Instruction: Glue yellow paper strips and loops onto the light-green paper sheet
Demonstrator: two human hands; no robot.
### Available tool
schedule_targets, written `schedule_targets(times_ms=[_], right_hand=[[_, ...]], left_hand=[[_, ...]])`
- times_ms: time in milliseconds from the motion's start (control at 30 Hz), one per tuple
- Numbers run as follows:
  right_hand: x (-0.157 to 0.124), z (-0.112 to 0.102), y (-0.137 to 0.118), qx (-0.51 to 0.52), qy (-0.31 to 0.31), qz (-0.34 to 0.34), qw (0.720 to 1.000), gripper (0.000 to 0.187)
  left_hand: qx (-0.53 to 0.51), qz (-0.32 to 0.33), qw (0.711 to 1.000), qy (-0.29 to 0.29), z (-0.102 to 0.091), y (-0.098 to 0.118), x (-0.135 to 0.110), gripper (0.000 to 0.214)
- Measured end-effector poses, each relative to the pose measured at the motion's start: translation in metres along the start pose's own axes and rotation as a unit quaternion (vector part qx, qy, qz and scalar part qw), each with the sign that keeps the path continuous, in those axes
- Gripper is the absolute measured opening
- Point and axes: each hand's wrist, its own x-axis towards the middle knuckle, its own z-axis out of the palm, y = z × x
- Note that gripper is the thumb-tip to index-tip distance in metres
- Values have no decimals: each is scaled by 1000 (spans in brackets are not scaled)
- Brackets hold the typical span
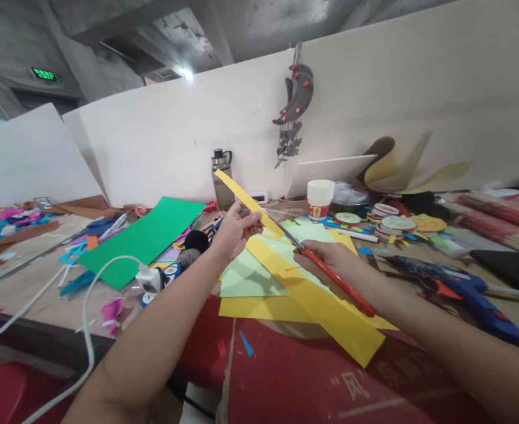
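Observation:
My left hand (238, 228) pinches a narrow yellow paper strip (237, 189), whose free end points up and to the left. In my right hand (330, 262) is a pair of scissors with red handles (339, 285). The metal blades lie against the strip, just right of my left fingertips. Below both hands, a wider yellow paper strip (330, 315) slants down toward the right. It rests over pale green sheets (245, 274) and another yellow sheet (263, 309). How far the blades are parted is hard to make out.
Left of my hands lies a green sheet (153, 235), with a white cable and plug (151, 280) before it. A water bottle (222, 179) and paper cups (320, 197) stand at the back. A blue glue gun (466, 288) lies right, near round decorated pieces (398, 224).

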Motion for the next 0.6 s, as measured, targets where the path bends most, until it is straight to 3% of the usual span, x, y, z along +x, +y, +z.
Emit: schedule_targets(times_ms=[267, 600], right_hand=[[-2, 3, -6, 15, 17, 26, 999, 30], [-4, 10, -1, -2, 25, 0, 1000, 26]], left_hand=[[6, 0, 1000, 4, -1, -1, 1, 34], [3, -18, 1000, -4, 11, -5, -7, 46]])
